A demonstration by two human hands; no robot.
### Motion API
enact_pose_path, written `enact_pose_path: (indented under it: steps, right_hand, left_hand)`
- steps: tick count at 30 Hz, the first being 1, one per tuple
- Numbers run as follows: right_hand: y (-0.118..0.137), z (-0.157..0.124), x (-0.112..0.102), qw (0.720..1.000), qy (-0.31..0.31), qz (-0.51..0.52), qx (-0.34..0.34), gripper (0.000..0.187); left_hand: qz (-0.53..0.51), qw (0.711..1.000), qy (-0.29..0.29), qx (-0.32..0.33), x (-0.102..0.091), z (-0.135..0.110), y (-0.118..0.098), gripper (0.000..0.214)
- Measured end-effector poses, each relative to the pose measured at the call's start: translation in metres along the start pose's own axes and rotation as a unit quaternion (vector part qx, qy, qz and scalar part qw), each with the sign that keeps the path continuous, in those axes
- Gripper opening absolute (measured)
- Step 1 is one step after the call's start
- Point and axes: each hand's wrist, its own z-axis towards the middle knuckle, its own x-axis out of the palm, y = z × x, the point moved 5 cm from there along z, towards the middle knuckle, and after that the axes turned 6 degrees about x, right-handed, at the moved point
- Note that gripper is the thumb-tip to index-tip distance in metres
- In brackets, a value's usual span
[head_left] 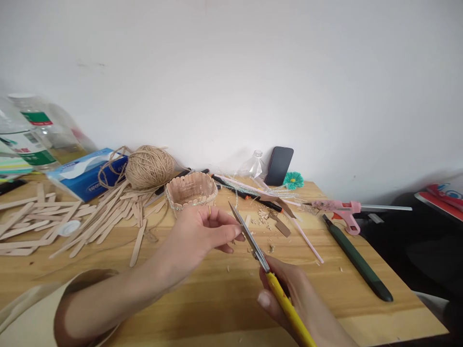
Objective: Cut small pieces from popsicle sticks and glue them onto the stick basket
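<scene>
My right hand [289, 289] grips yellow-handled scissors [258, 253], whose metal blades point up and to the left. Beside the blades, my left hand [206, 231] is closed in a pinch, thumb against fingers. Whatever lies between those fingertips is too small or hidden to make out. Just behind the left hand sits a small basket [191, 189] walled with craft stick pieces, with a glittery trim around its side. Small wood chips [262, 219] are scattered on the wooden table [202, 308] beyond the scissors.
Loose craft sticks [108, 217], a twine ball [150, 167] and a blue tissue pack [88, 173] lie left. Bottles [36, 130] stand behind. On the right are a pink glue gun [345, 212], a dark green cutter [356, 258], a phone [279, 166] and a teal flower [293, 180].
</scene>
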Motion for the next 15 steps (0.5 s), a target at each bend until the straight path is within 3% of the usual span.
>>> enact_pose_path:
  steps: [3, 7, 12, 15]
  right_hand:
    - [-0.001, -0.002, -0.001, 1.0, -0.007, -0.005, 0.021, 0.042]
    - [-0.009, -0.002, -0.002, 1.0, -0.011, 0.016, 0.008, 0.055]
    - [-0.012, -0.003, -0.003, 0.996, 0.026, 0.073, -0.046, 0.061]
    - [-0.008, -0.003, -0.003, 0.996, 0.044, 0.073, -0.022, 0.062]
  left_hand:
    - [0.006, 1.0, 0.009, 0.006, 0.0, 0.0, -0.002, 0.007]
    - [0.008, 1.0, 0.022, 0.013, -0.002, 0.001, -0.004, 0.009]
    - [0.007, 0.999, 0.051, 0.016, -0.002, 0.001, -0.007, 0.007]
    - [0.021, 0.998, 0.057, 0.019, -0.001, 0.001, -0.009, 0.006]
